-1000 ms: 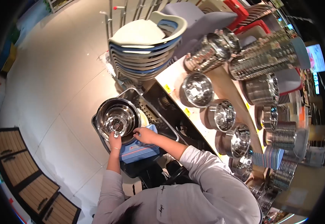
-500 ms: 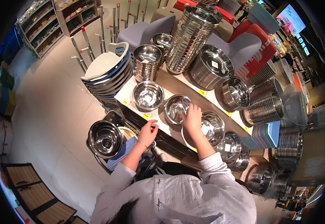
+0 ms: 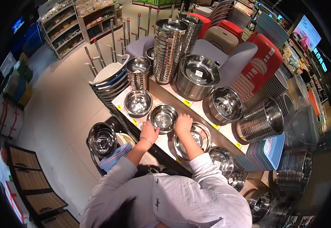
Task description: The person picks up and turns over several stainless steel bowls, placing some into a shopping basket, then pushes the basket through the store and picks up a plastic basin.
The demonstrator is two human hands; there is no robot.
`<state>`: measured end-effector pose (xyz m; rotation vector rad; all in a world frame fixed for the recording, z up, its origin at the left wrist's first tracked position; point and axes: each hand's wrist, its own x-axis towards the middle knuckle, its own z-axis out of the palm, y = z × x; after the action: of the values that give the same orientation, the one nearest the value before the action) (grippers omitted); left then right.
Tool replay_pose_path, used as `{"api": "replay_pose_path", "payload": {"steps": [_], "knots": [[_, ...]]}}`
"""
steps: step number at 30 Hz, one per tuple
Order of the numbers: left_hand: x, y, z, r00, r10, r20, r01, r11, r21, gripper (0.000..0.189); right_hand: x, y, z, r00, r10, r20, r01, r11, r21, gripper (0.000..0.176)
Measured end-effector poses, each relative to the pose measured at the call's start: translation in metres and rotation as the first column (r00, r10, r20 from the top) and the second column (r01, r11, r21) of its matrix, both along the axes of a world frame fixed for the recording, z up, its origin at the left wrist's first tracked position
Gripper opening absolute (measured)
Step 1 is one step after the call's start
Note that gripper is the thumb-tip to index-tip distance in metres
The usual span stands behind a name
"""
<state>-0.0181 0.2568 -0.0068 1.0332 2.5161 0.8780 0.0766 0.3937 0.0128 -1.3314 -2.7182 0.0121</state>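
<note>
A shiny stainless steel bowl [image 3: 163,119] sits on the lower white shelf in front of me, its open top facing up. My left hand [image 3: 149,132] is closed on its near left rim, the thumb at the edge. On the opposite side, my right hand [image 3: 183,124] grips the right rim with bent fingers, some hidden from view. Just left of the held bowl stands another steel bowl [image 3: 138,103]. A wider steel basin [image 3: 193,141] lies partly under my right forearm.
Tall stacked steel bowls [image 3: 169,51] and wide basins [image 3: 198,76] line the upper shelf. At lower left, a steel bowl [image 3: 102,140] rests in a cart beside a blue striped cloth-like item [image 3: 115,156]. Plastic basins [image 3: 110,72] are stacked at the shelf's left end.
My left hand has come from beside the shelf edge onto the bowl's left rim. My right hand has shifted to the right rim. The camera view has turned somewhat.
</note>
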Motion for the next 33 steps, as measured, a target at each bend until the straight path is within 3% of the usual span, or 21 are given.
{"api": "replay_pose_path", "payload": {"steps": [8,14,16,23,24,26,33], "knots": [[0.015,0.001,0.017,0.994,0.088,0.066,-0.087,0.996,-0.015,0.057,0.006,0.006,0.001,0.995,0.01,-0.097,-0.022,0.992,-0.125,0.03],[0.021,0.003,0.003,0.986,0.162,0.037,-0.163,0.986,0.022,0.06,0.01,0.002,0.008,0.993,0.0,-0.116,-0.021,0.983,-0.184,0.03],[0.018,0.004,0.002,0.975,0.189,0.116,-0.196,0.979,0.052,0.056,0.011,0.003,0.009,0.992,-0.001,-0.129,-0.022,0.983,-0.182,0.031],[0.004,0.007,-0.027,0.99,0.144,-0.012,-0.142,0.985,0.102,0.052,0.01,0.009,-0.001,0.978,-0.029,-0.208,-0.01,0.982,-0.188,0.034],[0.002,0.008,-0.032,0.99,0.142,-0.011,-0.14,0.985,0.101,0.052,0.009,0.01,-0.002,0.971,-0.043,-0.234,-0.006,0.979,-0.205,0.035],[-0.005,0.012,-0.041,0.966,0.181,0.184,-0.202,0.974,0.103,0.051,0.009,0.012,-0.003,0.97,-0.052,-0.239,-0.006,0.972,-0.236,0.034],[-0.004,0.008,-0.046,0.985,0.126,0.115,-0.142,0.979,0.145,0.045,0.01,0.016,0.005,0.965,-0.068,-0.252,0.011,0.975,-0.222,0.024]]}}
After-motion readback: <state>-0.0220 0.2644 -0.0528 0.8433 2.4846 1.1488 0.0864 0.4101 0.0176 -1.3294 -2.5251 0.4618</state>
